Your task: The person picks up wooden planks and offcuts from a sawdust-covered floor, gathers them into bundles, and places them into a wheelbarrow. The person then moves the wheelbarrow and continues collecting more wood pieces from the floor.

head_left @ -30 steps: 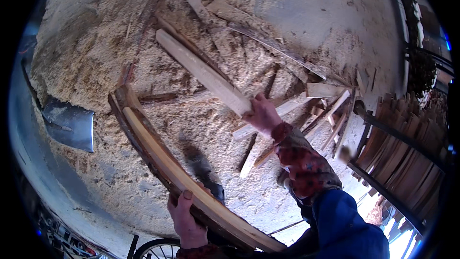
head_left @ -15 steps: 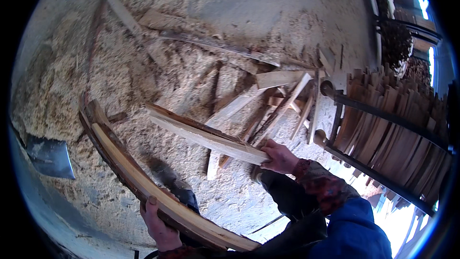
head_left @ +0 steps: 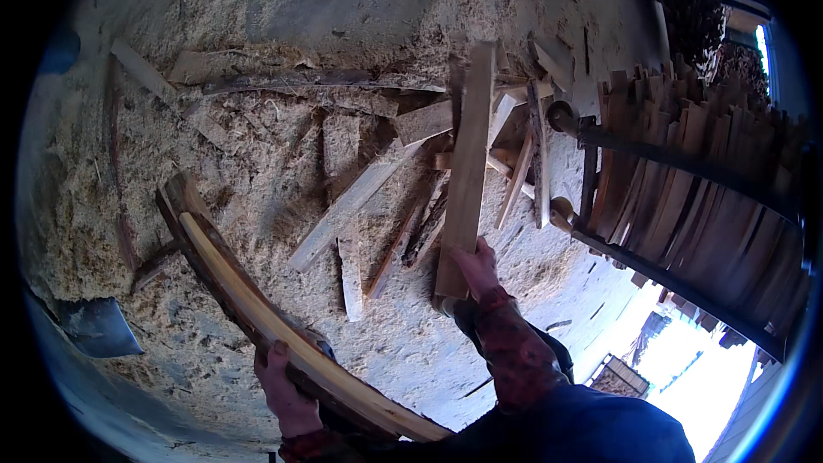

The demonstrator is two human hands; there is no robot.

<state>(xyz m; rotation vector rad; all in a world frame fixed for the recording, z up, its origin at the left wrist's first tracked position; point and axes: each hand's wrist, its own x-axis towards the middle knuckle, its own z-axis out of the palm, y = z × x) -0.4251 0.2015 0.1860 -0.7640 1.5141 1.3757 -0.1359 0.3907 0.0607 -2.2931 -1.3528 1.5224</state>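
My left hand is closed around a long wooden slab with bark along its edges, which slants from the mid left down to the lower middle. Its thumb lies over the near side; the other fingers are hidden beneath. In my right hand is a shorter wooden board, gripped at its near end and pointing away from me. The board's far end lies over, or hangs above, a loose heap of offcuts; I cannot tell whether it touches them.
Sawdust covers the ground, with scattered wood strips in the middle. A rack with dark metal bars holds many stacked slats at the right. A grey metal blade-like sheet lies at the left. A long bark-edged strip lies farther off.
The board in my right hand has swung from pointing left to pointing away from me, over the offcuts. My left hand keeps its grip on the slab. The view has shifted slightly.
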